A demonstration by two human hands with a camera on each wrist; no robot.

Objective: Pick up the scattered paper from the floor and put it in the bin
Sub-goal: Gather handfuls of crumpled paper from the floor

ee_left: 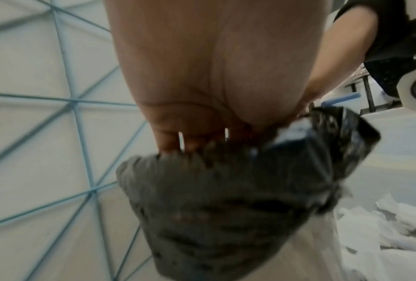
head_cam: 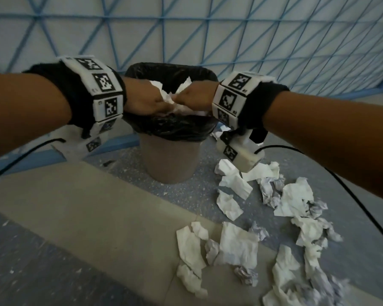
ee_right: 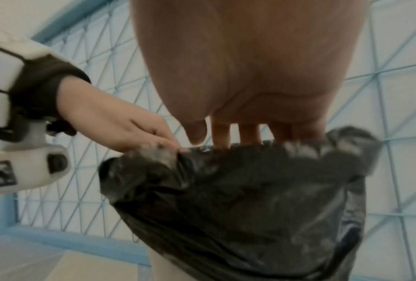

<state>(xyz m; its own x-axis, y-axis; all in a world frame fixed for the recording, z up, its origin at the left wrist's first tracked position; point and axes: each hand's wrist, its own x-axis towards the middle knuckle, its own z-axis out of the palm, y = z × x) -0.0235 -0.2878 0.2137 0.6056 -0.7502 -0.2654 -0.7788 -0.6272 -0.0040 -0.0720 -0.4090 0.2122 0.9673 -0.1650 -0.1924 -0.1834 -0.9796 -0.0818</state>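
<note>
Holding paper wad (head_cam: 177, 104) w/ both hands (head_cam: 149, 100) (head_cam: 196, 97), fingers curled round it, over bin (head_cam: 170, 151). Risk: bits catch liner rim, drop to floor.

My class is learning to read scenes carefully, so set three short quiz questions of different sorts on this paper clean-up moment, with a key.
1. True or false: the bin has a black liner.
2. Multiple choice: the white paper held by the left hand and right hand is A) on the floor, B) above the bin's opening, C) behind the bin.
3. Fill in: most of the scattered paper still on the floor lies to the bin's ____ in the head view.

Key: 1 true; 2 B; 3 right.
</note>
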